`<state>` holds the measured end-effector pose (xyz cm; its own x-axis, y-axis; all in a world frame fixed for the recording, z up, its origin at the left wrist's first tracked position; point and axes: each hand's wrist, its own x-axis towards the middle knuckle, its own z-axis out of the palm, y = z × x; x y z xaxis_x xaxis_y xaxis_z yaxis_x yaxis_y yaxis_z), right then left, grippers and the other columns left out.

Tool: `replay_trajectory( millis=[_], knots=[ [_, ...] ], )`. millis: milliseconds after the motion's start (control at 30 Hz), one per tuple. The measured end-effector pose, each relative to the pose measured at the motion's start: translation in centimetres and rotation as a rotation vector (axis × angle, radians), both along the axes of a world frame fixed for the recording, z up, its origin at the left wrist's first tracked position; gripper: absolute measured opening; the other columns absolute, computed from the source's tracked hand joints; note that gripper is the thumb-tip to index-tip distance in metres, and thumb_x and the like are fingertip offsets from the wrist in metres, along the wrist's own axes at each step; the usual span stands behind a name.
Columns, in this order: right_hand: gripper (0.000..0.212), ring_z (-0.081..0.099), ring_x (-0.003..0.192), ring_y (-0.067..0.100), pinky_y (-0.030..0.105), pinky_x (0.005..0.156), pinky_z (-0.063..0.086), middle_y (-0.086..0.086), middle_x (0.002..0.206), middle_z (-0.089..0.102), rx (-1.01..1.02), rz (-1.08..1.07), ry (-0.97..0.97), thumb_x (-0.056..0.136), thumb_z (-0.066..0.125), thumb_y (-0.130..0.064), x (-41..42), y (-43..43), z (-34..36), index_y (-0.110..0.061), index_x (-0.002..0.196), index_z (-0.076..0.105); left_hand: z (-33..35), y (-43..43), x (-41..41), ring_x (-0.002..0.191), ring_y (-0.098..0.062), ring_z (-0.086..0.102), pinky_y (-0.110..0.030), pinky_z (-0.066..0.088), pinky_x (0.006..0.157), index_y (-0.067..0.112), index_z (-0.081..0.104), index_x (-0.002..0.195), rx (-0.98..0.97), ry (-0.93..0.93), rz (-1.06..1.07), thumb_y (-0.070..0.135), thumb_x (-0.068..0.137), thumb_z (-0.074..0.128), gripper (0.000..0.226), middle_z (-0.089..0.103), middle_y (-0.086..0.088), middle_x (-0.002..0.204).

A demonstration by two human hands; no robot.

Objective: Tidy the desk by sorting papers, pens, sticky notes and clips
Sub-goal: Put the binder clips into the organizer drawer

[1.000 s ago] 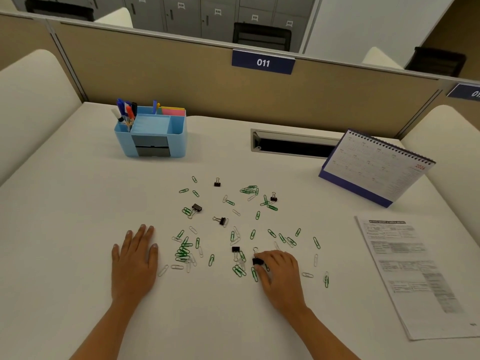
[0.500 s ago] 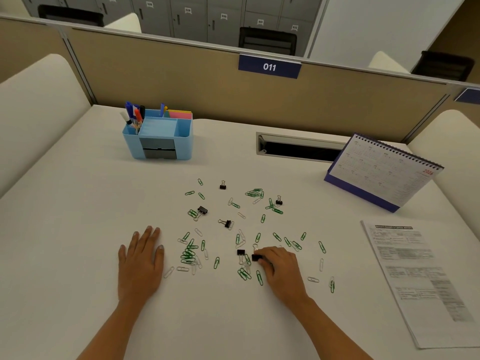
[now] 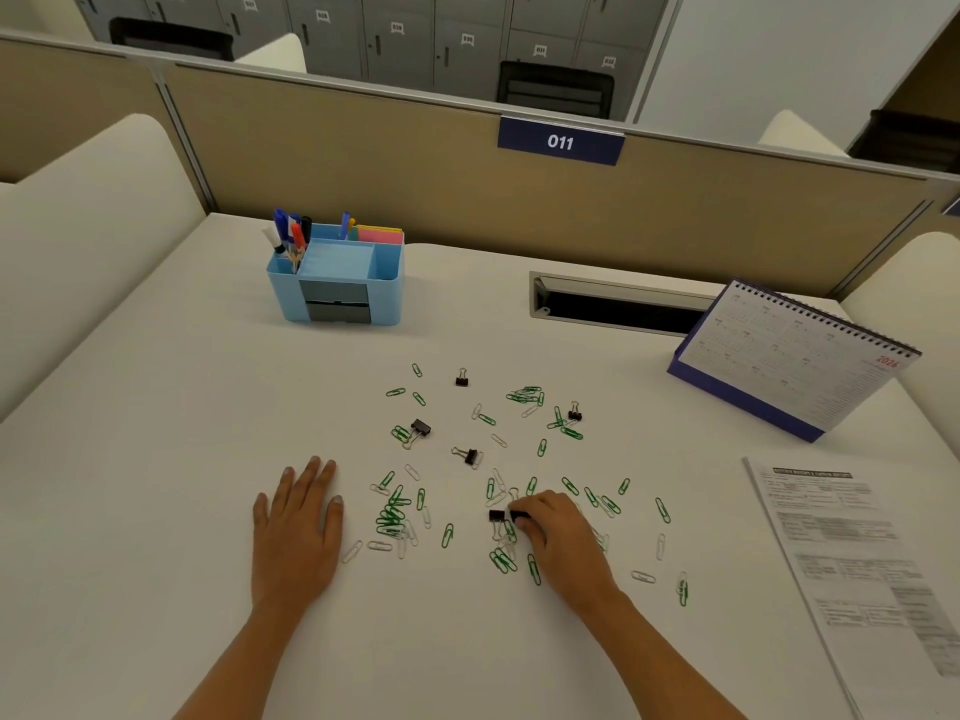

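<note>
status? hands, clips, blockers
Left hand flat on desk, empty. Right hand pinching a black binder clip. Paper clips scattered around. No blockers.

left hand (image 3: 298, 530) flat, palm down, fingers together and extended, forearm angled in from lower left; right hand (image 3: 558, 540) curled, knuckles up, fingertips (image 3: 521, 518) pinched together at its front, forearm from lower right

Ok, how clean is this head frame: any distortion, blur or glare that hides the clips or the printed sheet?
Head view: wide-angle bending curves the partition top and desk edges; lighting is soft and even, with no glare and only faint shadows beneath the left hand and right hand; paper clips read sharply, but text on the printed sheet is too blurred to read.
</note>
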<state>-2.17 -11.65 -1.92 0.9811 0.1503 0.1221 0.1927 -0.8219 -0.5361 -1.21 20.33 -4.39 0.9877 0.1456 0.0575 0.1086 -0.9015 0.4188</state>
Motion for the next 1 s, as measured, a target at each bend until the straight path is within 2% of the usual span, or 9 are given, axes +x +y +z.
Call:
replay_trajectory(
  millis=[133, 333, 467, 633, 767, 833, 933, 1000],
  knots=[
    [0.018, 0.051, 0.091, 0.009, 0.012, 0.078, 0.040, -0.005, 0.097, 0.058, 0.021, 0.012, 0.009, 0.095, 0.055, -0.012, 0.6, 0.1, 0.0, -0.017, 0.107, 0.068, 0.0, -0.2, 0.5, 0.146, -0.019, 0.016, -0.049, 0.012, 0.117, 0.029, 0.031, 0.148, 0.011, 0.007, 0.006, 0.049, 0.093, 0.014, 0.061, 0.027, 0.007, 0.156],
    [0.020, 0.051, 0.098, 0.006, 0.004, 0.085, 0.035, -0.008, 0.103, 0.058, 0.088, 0.015, 0.041, 0.095, 0.054, -0.009, 1.2, 0.2, 0.1, -0.015, 0.109, 0.067, 0.0, -0.5, 1.5, 0.147, -0.018, 0.012, -0.049, 0.008, 0.117, 0.031, 0.026, 0.149, 0.042, 0.029, 0.011, 0.049, 0.092, 0.010, 0.062, 0.022, 0.008, 0.157],
    [0.020, 0.050, 0.103, 0.000, 0.006, 0.086, 0.037, -0.015, 0.108, 0.056, 0.114, -0.008, 0.017, 0.098, 0.051, -0.020, 1.9, 0.4, 0.3, -0.021, 0.112, 0.065, 0.2, -0.5, 2.5, 0.148, -0.017, 0.008, -0.048, 0.003, 0.118, 0.031, 0.023, 0.150, 0.013, 0.051, 0.008, 0.052, 0.092, 0.009, 0.063, 0.019, 0.009, 0.158],
    [0.021, 0.048, 0.103, -0.004, 0.006, 0.085, 0.035, -0.022, 0.109, 0.053, 0.093, -0.016, -0.014, 0.099, 0.049, -0.030, 3.7, 1.4, 0.8, -0.029, 0.114, 0.063, 1.1, -0.9, 5.7, 0.147, -0.019, 0.009, -0.050, 0.001, 0.118, 0.026, 0.028, 0.149, -0.134, 0.013, -0.016, 0.044, 0.098, 0.025, 0.054, 0.022, 0.006, 0.157],
    [0.023, 0.046, 0.104, -0.002, 0.013, 0.088, 0.034, -0.021, 0.113, 0.054, 0.069, 0.052, -0.051, 0.098, 0.047, -0.037, 5.9, 3.0, 1.4, -0.031, 0.117, 0.060, 2.1, -1.3, 9.7, 0.147, -0.021, 0.011, -0.046, 0.001, 0.117, 0.025, 0.032, 0.148, -0.189, -0.044, -0.056, 0.046, 0.096, 0.027, 0.057, 0.025, 0.004, 0.156],
    [0.033, 0.044, 0.113, -0.001, 0.019, 0.094, 0.032, -0.019, 0.123, 0.053, 0.042, 0.097, -0.030, 0.097, 0.040, -0.046, 7.3, 3.7, 1.7, -0.033, 0.123, 0.056, 2.7, -1.6, 11.8, 0.147, -0.022, 0.013, -0.045, 0.004, 0.118, 0.023, 0.035, 0.147, -0.272, -0.074, -0.045, 0.040, 0.100, 0.036, 0.050, 0.028, 0.002, 0.155],
    [0.058, 0.038, 0.129, 0.008, 0.027, 0.106, 0.028, -0.011, 0.139, 0.046, -0.006, 0.126, 0.015, 0.093, 0.023, -0.061, 10.3, 4.3, 1.6, -0.031, 0.135, 0.049, 4.2, -2.2, 14.5, 0.143, -0.021, 0.023, -0.040, 0.019, 0.117, 0.022, 0.043, 0.142, -0.547, -0.114, 0.099, 0.032, 0.099, 0.046, 0.044, 0.039, 0.001, 0.150],
    [0.057, 0.032, 0.135, 0.011, 0.029, 0.113, 0.024, -0.007, 0.147, 0.039, 0.021, 0.104, 0.087, 0.095, 0.027, -0.057, 12.2, 4.5, 1.4, -0.027, 0.142, 0.041, 5.5, -2.3, 16.1, 0.136, -0.020, 0.035, -0.038, 0.029, 0.113, 0.024, 0.050, 0.135, -0.764, -0.115, 0.250, 0.029, 0.099, 0.048, 0.037, 0.047, 0.002, 0.142]
  ],
)
